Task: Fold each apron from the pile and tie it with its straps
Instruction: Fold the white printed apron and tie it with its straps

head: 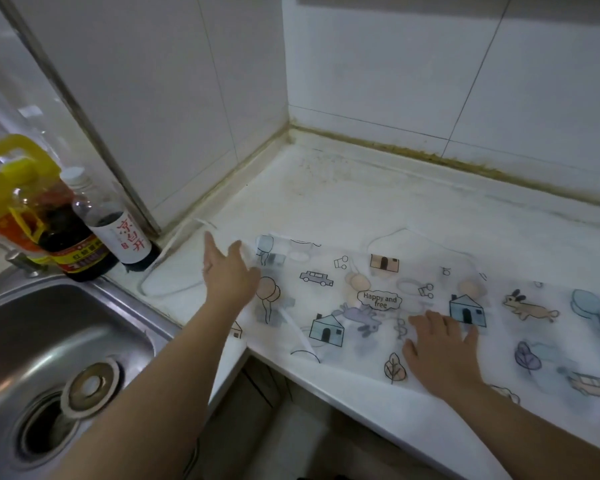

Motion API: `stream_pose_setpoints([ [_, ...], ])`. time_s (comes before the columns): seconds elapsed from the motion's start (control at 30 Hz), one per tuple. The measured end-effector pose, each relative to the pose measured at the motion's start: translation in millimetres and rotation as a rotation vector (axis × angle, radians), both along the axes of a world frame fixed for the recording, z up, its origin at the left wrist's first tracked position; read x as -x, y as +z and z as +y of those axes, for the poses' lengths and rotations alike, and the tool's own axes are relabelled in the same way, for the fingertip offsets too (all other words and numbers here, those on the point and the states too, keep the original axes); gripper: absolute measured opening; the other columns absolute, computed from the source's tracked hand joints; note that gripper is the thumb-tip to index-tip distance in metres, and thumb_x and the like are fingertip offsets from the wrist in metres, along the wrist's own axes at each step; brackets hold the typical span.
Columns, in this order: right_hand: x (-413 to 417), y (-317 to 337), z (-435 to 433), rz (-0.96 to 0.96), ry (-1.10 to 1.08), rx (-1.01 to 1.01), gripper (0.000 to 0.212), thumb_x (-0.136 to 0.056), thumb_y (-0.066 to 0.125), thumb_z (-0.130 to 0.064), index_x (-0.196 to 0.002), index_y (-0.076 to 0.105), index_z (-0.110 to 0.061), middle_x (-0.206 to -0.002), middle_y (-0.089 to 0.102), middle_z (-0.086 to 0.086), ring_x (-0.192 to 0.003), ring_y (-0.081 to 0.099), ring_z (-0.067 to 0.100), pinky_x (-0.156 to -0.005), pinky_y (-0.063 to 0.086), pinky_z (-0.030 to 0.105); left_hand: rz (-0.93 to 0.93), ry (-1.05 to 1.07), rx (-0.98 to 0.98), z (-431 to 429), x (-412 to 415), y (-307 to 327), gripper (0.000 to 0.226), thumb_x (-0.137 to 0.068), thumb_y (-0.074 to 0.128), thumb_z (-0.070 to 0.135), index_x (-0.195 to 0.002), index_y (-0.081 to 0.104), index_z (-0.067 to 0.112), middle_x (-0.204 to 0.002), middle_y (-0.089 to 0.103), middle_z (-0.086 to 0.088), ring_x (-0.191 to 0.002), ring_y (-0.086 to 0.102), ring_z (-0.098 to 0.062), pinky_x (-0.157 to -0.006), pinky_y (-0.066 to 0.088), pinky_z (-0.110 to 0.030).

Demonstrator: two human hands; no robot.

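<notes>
item: steel sink (66, 323), nearest, with its round drain strainer (90, 386); it serves as the reference for the rest. item: right hand (444, 355), right of the sink, laid flat with fingers spread and gripping nothing; it presses on the apron, probably to pin the slippery sheet while the other end is handled. item: apron (326, 306), right of the sink, spread flat along the front of the white countertop (361, 202) in what look like doubled layers; thin and translucent, printed with houses, cars, rabbits, balloons and leaves; a speech bubble (380, 300) reads "happy and free". not yet tied, so the job looks early to middling. item: left hand (229, 275), just beyond the sink's right rim, at the apron's end nearest the sink; fingers straight and stretched forward, nothing held, apparently reaching for the strap. item: white strap (174, 258), behind the sink's far right corner, trailing loose in a loop off the apron's end. item: three bottles behind the sink: an oil jug (14, 188) with a yellow cap and handle; a dark sauce bottle (70, 237), label too blurred to read; a clear bottle (118, 233) whose white label shows red characters, seemingly "凉白开". item: tiled wall (430, 81), farthest from the sink, its foot stained.
</notes>
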State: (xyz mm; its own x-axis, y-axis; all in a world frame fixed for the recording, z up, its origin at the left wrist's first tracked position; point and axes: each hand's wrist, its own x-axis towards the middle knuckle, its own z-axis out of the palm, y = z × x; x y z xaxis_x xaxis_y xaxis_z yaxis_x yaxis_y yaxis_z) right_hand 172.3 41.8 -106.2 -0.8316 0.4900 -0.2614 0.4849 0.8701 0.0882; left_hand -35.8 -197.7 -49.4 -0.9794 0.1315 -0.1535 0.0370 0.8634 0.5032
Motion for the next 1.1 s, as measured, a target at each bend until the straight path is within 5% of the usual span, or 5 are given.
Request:
stream_pose_setpoints([
  [0.1,-0.7,1.6,2.7,-0.031,0.015,0.025,0.050,-0.096,0.027,-0.045,-0.143,0.030,-0.027,-0.148,0.029,0.004,-0.136,0.027,0.026,-0.110,0.016,0.057,0.042,-0.342,0.018,17.1,-12.7,-25.2,0.053,-0.089,0.049,0.007,-0.141,0.041,0.012,-0.155,0.021,-0.010,-0.131,0.042,-0.033,-0.109,0.032,-0.041],
  [0.23,3.1,5.8,8.2,0.006,0.065,-0.031,0.047,-0.090,0.037,-0.044,-0.126,0.057,-0.019,-0.125,0.055,0.010,-0.113,0.053,0.033,-0.102,0.029,0.066,0.008,-0.302,0.081,24.7,10.3,-32.6,0.051,-0.086,0.046,0.002,-0.136,0.046,0.008,-0.148,0.034,-0.010,-0.129,0.042,-0.030,-0.105,0.038,-0.041],
  [0.4,36.6,21.9,19.6,-0.123,0.119,-0.081,0.052,-0.097,0.026,-0.046,-0.142,0.027,-0.020,-0.142,0.039,0.008,-0.125,0.043,0.028,-0.113,0.011,0.055,-0.030,-0.294,0.433,25.5,48.1,-32.0,0.049,-0.091,0.043,0.010,-0.140,0.042,0.012,-0.153,0.024,-0.004,-0.132,0.035,-0.029,-0.105,0.034,-0.043],
  [0.8,68.8,16.3,40.3,-0.218,0.109,0.109,0.074,-0.086,0.048,-0.050,-0.147,0.013,-0.026,-0.137,0.040,0.010,-0.119,0.044,0.029,-0.090,0.042,0.037,-0.084,-0.481,0.561,18.0,92.9,-43.9,0.026,-0.093,0.039,0.011,-0.117,0.047,0.002,-0.122,0.045,-0.016,-0.105,0.050,-0.033,-0.090,0.046,-0.046],
  [1.1,71.3,7.8,44.1,-0.164,0.085,0.141,0.072,-0.086,0.048,-0.048,-0.146,0.015,-0.025,-0.139,0.038,0.010,-0.121,0.042,0.028,-0.090,0.041,0.036,-0.184,0.265,0.342,4.4,82.5,-30.6,0.058,-0.093,0.049,0.012,-0.143,0.023,-0.001,-0.142,0.027,-0.018,-0.128,0.037,-0.034,-0.106,0.032,-0.043],
])
